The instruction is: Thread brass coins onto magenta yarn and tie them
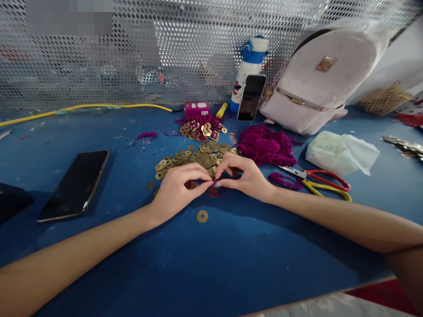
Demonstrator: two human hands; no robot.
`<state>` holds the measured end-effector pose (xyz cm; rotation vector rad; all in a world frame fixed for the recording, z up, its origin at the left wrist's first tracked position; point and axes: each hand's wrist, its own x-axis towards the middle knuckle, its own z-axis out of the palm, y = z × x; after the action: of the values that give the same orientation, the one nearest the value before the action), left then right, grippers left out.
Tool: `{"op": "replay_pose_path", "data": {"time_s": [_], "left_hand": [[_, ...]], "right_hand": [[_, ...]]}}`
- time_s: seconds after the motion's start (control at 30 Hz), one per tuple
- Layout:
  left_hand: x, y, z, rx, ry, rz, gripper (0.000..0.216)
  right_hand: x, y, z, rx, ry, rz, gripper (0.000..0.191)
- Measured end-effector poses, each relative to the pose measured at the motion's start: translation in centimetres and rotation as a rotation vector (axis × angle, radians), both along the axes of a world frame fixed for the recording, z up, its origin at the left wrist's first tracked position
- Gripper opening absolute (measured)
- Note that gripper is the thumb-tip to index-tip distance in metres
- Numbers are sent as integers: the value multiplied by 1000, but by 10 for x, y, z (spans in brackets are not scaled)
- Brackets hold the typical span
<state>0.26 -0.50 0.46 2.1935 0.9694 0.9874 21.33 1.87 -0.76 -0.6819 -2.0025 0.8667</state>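
My left hand [181, 185] and my right hand [243, 176] meet over the middle of the table, both closed in a pinch. Between their fingertips is a short piece of purple yarn [214, 190], its loop hanging below. Whether a coin is also in my fingers is hidden. Just behind my hands spreads a heap of brass coins with square holes [198, 156]. One loose coin [202, 216] lies flat in front of them. Farther back, a bunch of coins tied with purple yarn [203, 127] rests by a purple box.
A purple yarn bundle [266, 143] and red-and-yellow scissors [317, 179] lie to the right, near a tissue pack [340, 152]. A phone [76, 185] lies at left. Behind stand another phone [251, 97], a bottle [249, 66] and a pale backpack [327, 83] against a perforated metal panel.
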Motion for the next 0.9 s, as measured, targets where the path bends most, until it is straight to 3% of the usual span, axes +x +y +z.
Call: {"op": "replay_pose_path", "data": {"time_s": [0.13, 0.3, 0.47, 0.57, 0.77, 0.9], "left_hand": [[-1, 1, 0, -39, -8, 6, 9], [-1, 4, 0, -95, -55, -39, 10], [-1, 6, -1, -87, -64, -22, 12], [0, 6, 0, -81, -59, -12, 12], [-1, 6, 0, -75, -63, -17, 11], [-1, 5, 0, -74, -60, -19, 10]], "right_hand": [[-1, 0, 1, -44, -17, 49, 18], [-2, 1, 0, -241, 24, 167, 25], [2, 4, 0, -317, 62, 150, 25], [4, 5, 1, -269, 62, 111, 20], [3, 4, 3, 10, -20, 48, 11], [2, 2, 2, 56, -8, 42, 14]]}}
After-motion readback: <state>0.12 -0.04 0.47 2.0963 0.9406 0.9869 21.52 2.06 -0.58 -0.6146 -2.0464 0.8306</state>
